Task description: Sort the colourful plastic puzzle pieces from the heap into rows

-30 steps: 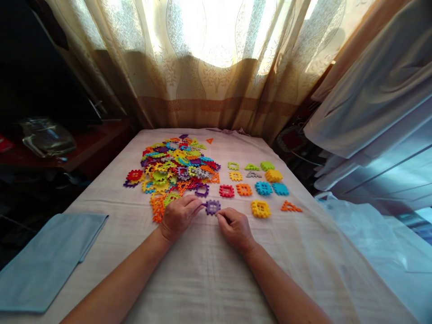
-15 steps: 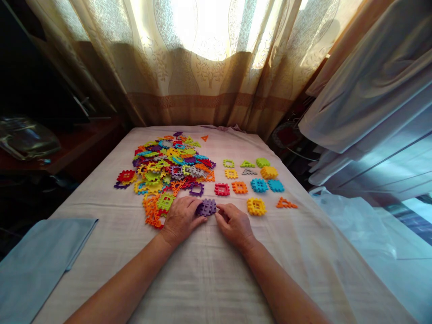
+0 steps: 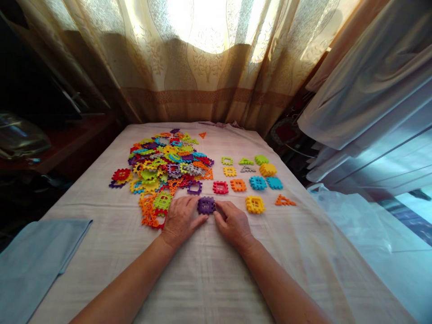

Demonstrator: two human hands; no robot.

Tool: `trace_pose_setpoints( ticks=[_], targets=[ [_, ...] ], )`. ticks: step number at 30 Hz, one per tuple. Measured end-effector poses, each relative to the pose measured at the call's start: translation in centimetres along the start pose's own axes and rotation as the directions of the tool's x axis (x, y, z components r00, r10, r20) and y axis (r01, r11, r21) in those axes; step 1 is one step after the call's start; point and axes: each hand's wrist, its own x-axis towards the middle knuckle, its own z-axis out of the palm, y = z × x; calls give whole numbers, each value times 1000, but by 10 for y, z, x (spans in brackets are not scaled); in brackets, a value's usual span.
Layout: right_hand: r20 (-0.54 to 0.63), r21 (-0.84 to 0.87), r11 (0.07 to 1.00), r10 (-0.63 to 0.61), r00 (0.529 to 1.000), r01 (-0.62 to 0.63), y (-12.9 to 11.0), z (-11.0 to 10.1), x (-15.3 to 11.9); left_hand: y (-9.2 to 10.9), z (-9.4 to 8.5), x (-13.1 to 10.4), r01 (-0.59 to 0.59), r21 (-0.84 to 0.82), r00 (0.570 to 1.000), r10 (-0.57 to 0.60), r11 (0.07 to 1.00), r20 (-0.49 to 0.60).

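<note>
A purple square building tile (image 3: 206, 205) with notched edges and a window-like middle lies on the cloth between my two hands. It appears to be a small stack, with its edges lined up. My left hand (image 3: 181, 217) holds its left side, fingers behind and thumb in front. At the right edge, the fingertips of my right hand (image 3: 233, 220) press against it, thumb and index close together. Just behind sits a purple open frame (image 3: 195, 187). A lime tile (image 3: 163, 200) lies beside my left hand, at the edge of the heap.
A heap of mixed coloured tiles (image 3: 155, 168) spreads over the left. Rightward stand sorted pieces: a red frame (image 3: 220, 187), orange frame (image 3: 238, 185), blue tiles (image 3: 258, 183), yellow tile (image 3: 255, 204) and orange triangle (image 3: 285, 200). A folded blue cloth (image 3: 40, 261) lies at the near left.
The purple tiles looked tilted and offset before; now they lie flatter and squared up between my hands. The whole view has shifted slightly.
</note>
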Motion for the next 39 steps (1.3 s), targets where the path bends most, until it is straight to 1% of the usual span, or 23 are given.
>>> trace_pose_setpoints(
  ticks=[3,7,15,20,24,28,32,36,37,39],
  targets=[
    [-2,21,1000,-2,1000,2,1,1,0,-1,-1,-3,1,-11,1000,-1,1000,1],
    [-19,62,998,-4,1000,5,4,2,0,1,1,1,6,-10,1000,-6,1000,-9],
    [-8,43,999,9,1000,-9,3,2,2,2,4,4,3,-49,999,-5,999,-39],
    [-15,42,999,7,1000,-7,3,2,1,3,5,5,6,-38,1000,-7,999,-14],
    [-23,57,998,1,1000,0,5,3,1,4,4,5,1,-30,1000,-2,1000,-23],
    [-38,67,998,6,999,-3,5,4,0,4,4,5,7,-58,1000,-8,998,-24],
    [-52,21,998,65,996,-64,6,-1,-2,8,5,3,-5,-92,1000,5,996,4],
    [-28,-78,988,130,991,-132,7,-14,-3,13,6,2,-30,-128,999,31,991,11],
    [-24,-108,987,118,993,-120,6,-18,-3,13,7,2,-28,-141,1000,30,990,7],
    [8,-159,986,42,999,-40,4,-24,-1,11,8,1,-23,-171,1000,22,985,-5]
  ],
)
